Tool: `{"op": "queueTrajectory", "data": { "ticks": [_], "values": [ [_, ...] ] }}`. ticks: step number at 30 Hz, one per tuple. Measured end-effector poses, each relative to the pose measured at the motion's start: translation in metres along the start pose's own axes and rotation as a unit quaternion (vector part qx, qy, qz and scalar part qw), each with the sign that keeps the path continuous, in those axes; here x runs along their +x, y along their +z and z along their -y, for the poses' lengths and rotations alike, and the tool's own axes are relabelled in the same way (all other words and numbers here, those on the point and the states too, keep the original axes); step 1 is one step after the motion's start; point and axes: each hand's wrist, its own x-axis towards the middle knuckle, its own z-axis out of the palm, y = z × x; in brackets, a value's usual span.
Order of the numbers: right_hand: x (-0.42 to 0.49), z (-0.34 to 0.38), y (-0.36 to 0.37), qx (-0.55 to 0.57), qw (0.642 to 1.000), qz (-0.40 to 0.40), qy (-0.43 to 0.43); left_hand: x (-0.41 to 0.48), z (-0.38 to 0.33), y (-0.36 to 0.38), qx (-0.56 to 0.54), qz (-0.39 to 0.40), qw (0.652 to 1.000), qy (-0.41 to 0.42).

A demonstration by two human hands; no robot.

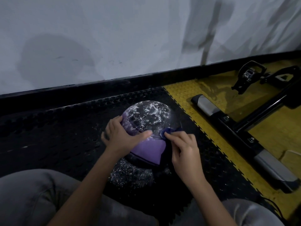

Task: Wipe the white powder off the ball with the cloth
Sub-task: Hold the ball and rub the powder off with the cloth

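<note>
Purple powder-speckled ball (146, 115), crumpled blue cloth (166, 132)

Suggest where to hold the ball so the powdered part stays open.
Hold the ball on its near-left flank, coming from the left with a spread palm, as the left hand does. Round and too wide to pinch; the powder sits on the far top, clear for the cloth in the right hand.

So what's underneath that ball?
A black studded mat, with spilled white powder on it near the ball. The spot directly beneath is hidden by the ball itself.
</note>
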Motion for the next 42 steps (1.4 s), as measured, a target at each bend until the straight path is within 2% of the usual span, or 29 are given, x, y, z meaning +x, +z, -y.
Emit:
{"op": "queueTrajectory", "data": {
  "ticks": [2, 4, 8, 9, 12, 15, 18, 21, 24, 29, 34, 37, 39, 42],
  "values": [
    [-0.005, 0.003, -0.004, 0.040, 0.999, -0.009, -0.014, -0.004, 0.005, -0.005, 0.005, 0.009, 1.000, -0.008],
    [0.002, -0.001, -0.007, 0.079, 0.997, -0.024, 0.008, -0.003, 0.006, -0.011, 0.011, 0.015, 1.000, -0.018],
    [0.017, -0.016, -0.006, 0.129, 0.980, -0.035, 0.150, 0.001, 0.003, -0.015, 0.001, 0.038, 0.999, -0.033],
    [0.016, -0.016, -0.004, 0.116, 0.982, -0.037, 0.145, 0.002, 0.002, -0.014, -0.004, 0.041, 0.998, -0.036],
    [0.007, -0.008, 0.003, 0.069, 0.995, -0.040, 0.060, 0.004, 0.000, -0.014, -0.011, 0.037, 0.999, -0.024],
    [0.008, -0.006, 0.001, 0.051, 0.997, -0.026, 0.043, 0.011, -0.005, -0.023, 0.009, 0.033, 0.998, 0.057],
    [0.010, -0.006, -0.003, 0.035, 0.998, -0.009, 0.048, 0.021, -0.024, -0.032, 0.101, 0.106, 0.973, 0.176],
    [0.007, -0.004, -0.003, 0.035, 0.998, -0.007, 0.045, 0.028, -0.041, -0.038, 0.208, 0.162, 0.940, 0.218],
    [0.004, -0.001, -0.004, 0.047, 0.998, -0.001, 0.044, 0.030, -0.038, -0.041, 0.239, 0.170, 0.930, 0.222],
    [0.022, -0.001, -0.012, 0.081, 0.995, 0.048, -0.039, 0.025, -0.033, -0.033, 0.253, 0.156, 0.930, 0.218],
    [0.052, -0.029, -0.013, 0.079, 0.996, 0.034, 0.024, 0.025, -0.036, -0.029, 0.240, 0.160, 0.932, 0.219],
    [0.038, -0.027, -0.003, 0.031, 0.999, 0.015, 0.016, 0.025, -0.038, -0.025, 0.232, 0.160, 0.934, 0.218],
    [0.022, -0.015, 0.004, 0.006, 1.000, -0.007, -0.011, 0.026, -0.037, -0.025, 0.232, 0.157, 0.936, 0.214],
    [0.006, 0.001, 0.005, -0.004, 0.994, 0.026, -0.111, 0.027, -0.034, -0.029, 0.231, 0.157, 0.938, 0.206]
  ]
}}
